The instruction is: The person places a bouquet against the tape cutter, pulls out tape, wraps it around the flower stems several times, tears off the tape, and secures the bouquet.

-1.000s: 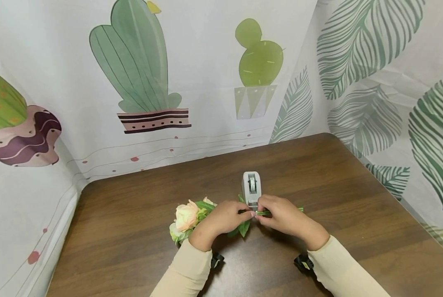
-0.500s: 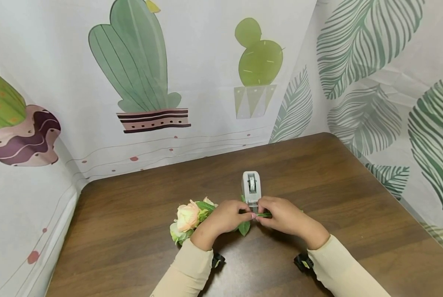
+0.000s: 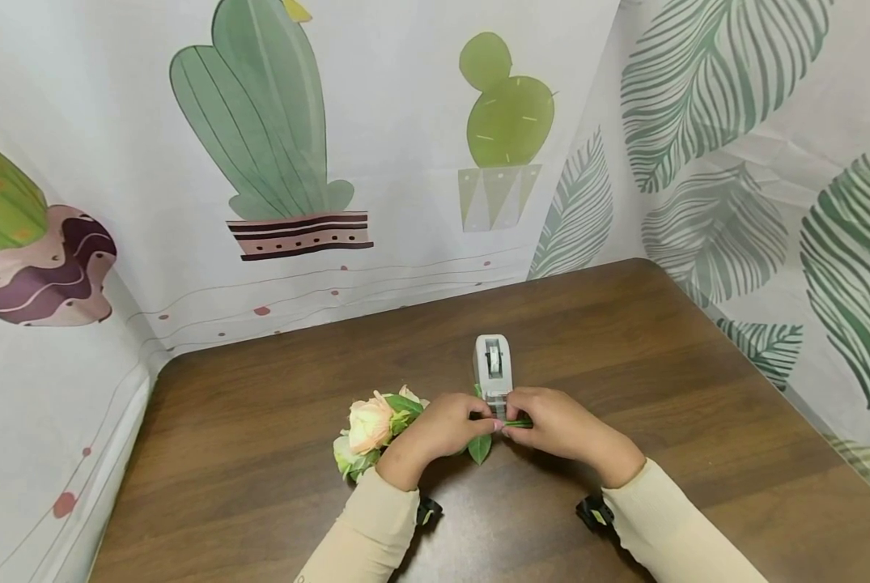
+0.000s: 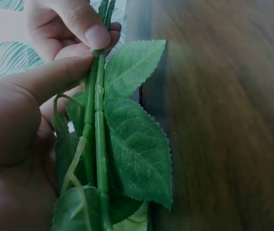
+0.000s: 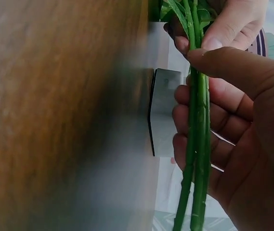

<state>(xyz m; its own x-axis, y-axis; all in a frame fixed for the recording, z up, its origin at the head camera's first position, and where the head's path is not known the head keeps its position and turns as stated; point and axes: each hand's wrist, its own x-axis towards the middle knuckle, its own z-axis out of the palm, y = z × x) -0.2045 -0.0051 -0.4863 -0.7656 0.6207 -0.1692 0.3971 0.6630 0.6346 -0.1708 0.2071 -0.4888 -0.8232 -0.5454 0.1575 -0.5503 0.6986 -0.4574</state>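
A bunch of pale peach and cream flowers [image 3: 371, 425], apparently roses, lies on the table to the left. Its green stems [image 4: 99, 125] point right, with toothed leaves [image 4: 139, 144] along them. My left hand [image 3: 445, 425] pinches the stems between thumb and fingers, just past the leaves. Close beside it, my right hand [image 3: 562, 423] holds the same stems, its thumb on top and fingers curled beneath in the right wrist view. Directly behind both hands stands a grey-white tape dispenser [image 3: 493, 364]. A see-through strip, seemingly tape [image 3: 499, 408], spans from its front edge to the fingers.
The brown wooden table [image 3: 274, 486] has a back edge against a cloth [image 3: 405, 121] printed with cacti and leaves. Black wrist-camera mounts [image 3: 595, 513] sit under both forearms.
The strip between the dispenser and my fingers shows more clearly. Stem ends seen right of my right hand a second ago are hidden now. Both hands have barely moved.
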